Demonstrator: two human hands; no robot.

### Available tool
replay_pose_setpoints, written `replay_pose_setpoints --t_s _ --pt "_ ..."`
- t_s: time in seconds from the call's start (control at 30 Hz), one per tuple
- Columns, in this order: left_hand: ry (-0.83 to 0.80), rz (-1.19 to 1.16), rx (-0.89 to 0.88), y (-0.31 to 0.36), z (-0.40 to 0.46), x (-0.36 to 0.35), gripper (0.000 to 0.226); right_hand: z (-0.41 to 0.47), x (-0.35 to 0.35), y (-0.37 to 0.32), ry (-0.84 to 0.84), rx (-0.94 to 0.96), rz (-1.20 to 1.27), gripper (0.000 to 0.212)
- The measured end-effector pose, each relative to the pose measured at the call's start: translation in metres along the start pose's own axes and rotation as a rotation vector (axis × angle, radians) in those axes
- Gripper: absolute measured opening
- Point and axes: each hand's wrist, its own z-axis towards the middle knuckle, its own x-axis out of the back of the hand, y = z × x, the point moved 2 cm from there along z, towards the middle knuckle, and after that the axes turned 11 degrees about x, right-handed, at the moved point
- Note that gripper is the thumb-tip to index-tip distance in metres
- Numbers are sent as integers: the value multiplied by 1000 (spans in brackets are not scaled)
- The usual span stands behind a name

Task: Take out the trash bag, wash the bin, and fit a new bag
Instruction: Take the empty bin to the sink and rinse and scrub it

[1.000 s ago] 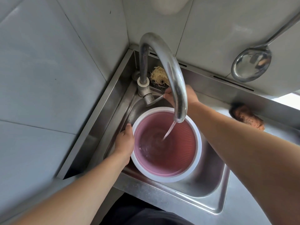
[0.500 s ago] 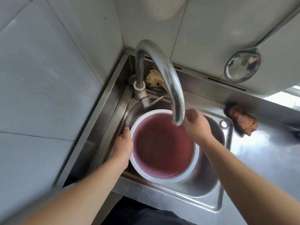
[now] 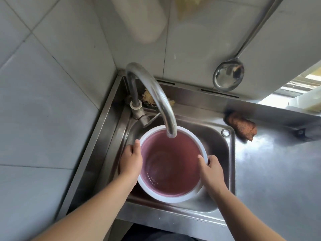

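A round pink bin [image 3: 173,164] with a white rim stands upright in the steel sink [image 3: 220,171], under the curved tap [image 3: 156,96]. Some water lies in its bottom. No water runs from the spout. My left hand [image 3: 131,162] grips the rim on the left side. My right hand [image 3: 211,168] grips the rim on the right, thumb inside the bin. No trash bag is in view.
A brown sponge [image 3: 242,126] lies on the steel counter right of the sink. A fibrous scrubber [image 3: 147,100] sits behind the tap base. A steel ladle [image 3: 228,75] and a white holder [image 3: 140,20] hang on the tiled wall.
The water stream has stopped. My right hand left the tap handle and came down to the bin's right rim. The view has pulled back and up.
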Motion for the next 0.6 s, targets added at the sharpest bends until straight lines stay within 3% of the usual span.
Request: replay_pose_setpoints --t_s 0.17,0.3,0.6 --pt "-140 -24 22 14 -24 -22 47 -18 38 11 162 18 -52 39" --pt "-195 -57 42 32 -39 -32 53 -15 62 7 271 -35 85 47" --pt "-89 -142 98 25 -50 6 46 -22 53 -21 201 13 202 36"
